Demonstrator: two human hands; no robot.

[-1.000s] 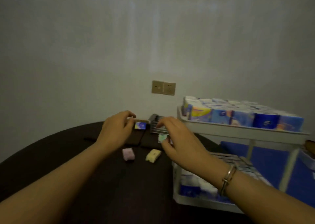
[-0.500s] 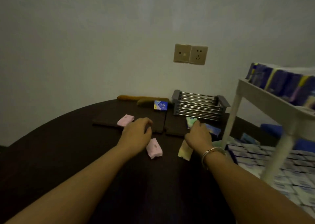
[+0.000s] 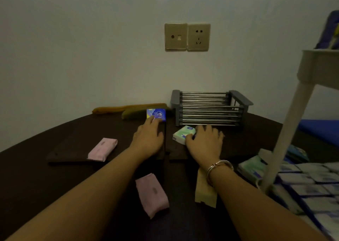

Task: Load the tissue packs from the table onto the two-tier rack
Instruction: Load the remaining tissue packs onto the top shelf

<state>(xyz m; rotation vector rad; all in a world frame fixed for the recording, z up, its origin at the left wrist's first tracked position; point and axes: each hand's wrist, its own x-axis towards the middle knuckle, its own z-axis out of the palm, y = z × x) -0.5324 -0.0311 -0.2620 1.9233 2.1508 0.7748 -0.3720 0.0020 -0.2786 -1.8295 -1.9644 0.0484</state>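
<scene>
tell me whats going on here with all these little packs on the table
A person is gathering tissue packs off a dark table to load the white two-tier rack at the right, whose lower tier already holds many packs. The right hand grips a green pack; the left hand reaches to a blue pack, fingertips touching it. Two pink packs and a yellow pack lie loose on the table.

White two-tier plastic rack [image 3: 291, 123] cut off at right edge; pale yellow tissue pack [image 3: 203, 193] partly hidden under right forearm.
</scene>
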